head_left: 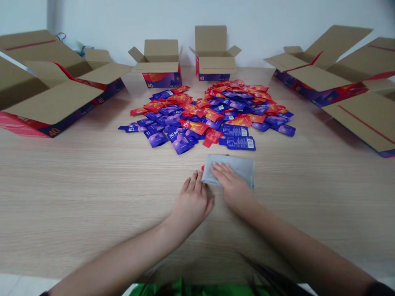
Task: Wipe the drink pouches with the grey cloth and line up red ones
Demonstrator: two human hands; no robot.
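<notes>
A folded grey cloth [245, 166] lies flat on the table in front of the pile. Small red bits of something, which looks like a red pouch [203, 167], stick out from under its left and upper edges; the rest is covered. My right hand [236, 189] rests on the cloth with fingers stretched out flat, slightly blurred. Beside the cloth's lower left corner, my left hand [193, 201] presses its outstretched fingertips down by the red edge, the thumb apart. Just beyond are many purple and red spouted pouches [180, 141], heaped loosely.
Open cardboard boxes surround the pile: a large one at the left [58, 98], two smaller ones at the back, a left box [162, 78] and a right box [214, 74], and more at the right [324, 92]. Their flaps spread outward over the wooden table [77, 189].
</notes>
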